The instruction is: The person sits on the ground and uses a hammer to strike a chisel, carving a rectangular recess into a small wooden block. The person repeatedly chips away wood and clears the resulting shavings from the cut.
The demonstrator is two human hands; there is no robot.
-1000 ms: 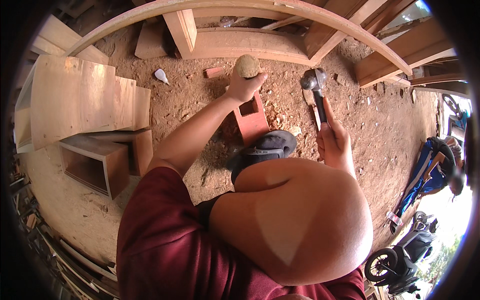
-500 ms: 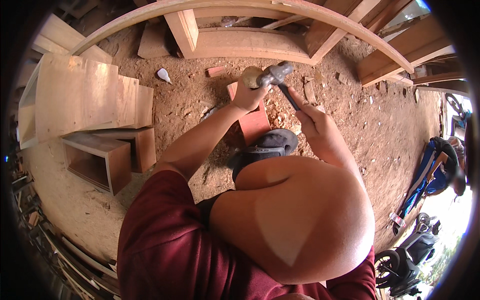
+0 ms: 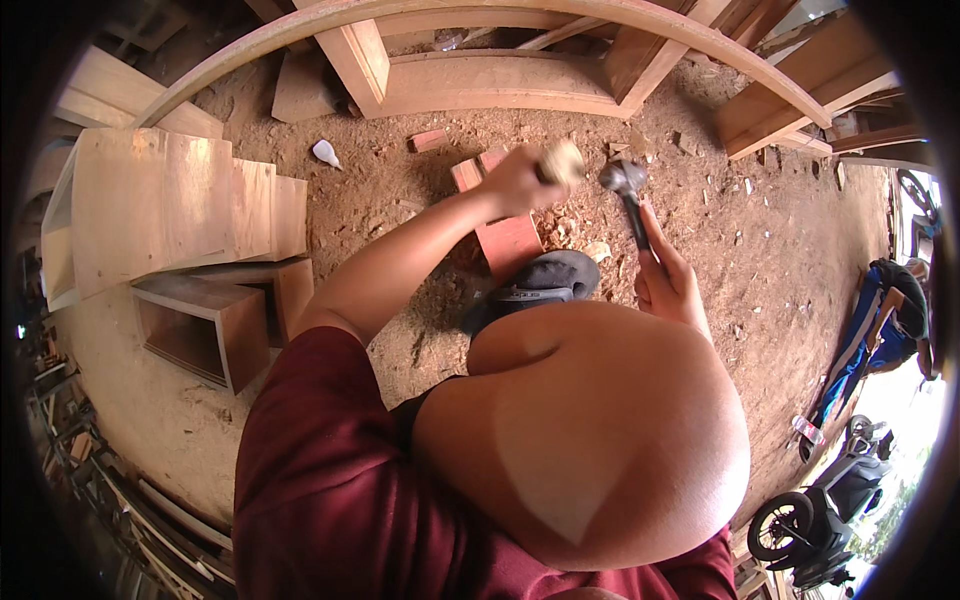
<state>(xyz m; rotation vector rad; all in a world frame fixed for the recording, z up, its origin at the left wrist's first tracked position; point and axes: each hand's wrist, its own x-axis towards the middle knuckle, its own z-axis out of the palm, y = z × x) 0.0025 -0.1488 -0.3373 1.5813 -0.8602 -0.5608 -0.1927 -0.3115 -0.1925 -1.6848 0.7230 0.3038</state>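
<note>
My left hand [image 3: 515,188] is closed around a pale, round-ended wooden piece [image 3: 563,162], slightly blurred, with the rest of it hidden in my fist. My right hand [image 3: 668,282] grips a hammer [image 3: 626,180] by its dark handle, the metal head pointing up and away from me. A small gap separates the hammer head from the wooden piece. Beneath my left hand lies a reddish wooden block [image 3: 509,245] on the ground, its middle covered by the hand. Curled wood shavings [image 3: 565,232] are scattered beside it.
Stepped wooden boxes [image 3: 200,200] and a brown open box [image 3: 215,330] stand at left. A curved wooden frame [image 3: 500,85] spans the far side. A white bulb-shaped thing [image 3: 326,153] and a small reddish offcut [image 3: 429,140] lie on the ground. A motorcycle [image 3: 820,510] stands at lower right.
The hammer has moved right and slightly nearer, away from the wooden piece. My left hand has shifted right, turning the piece so its pale end points right.
</note>
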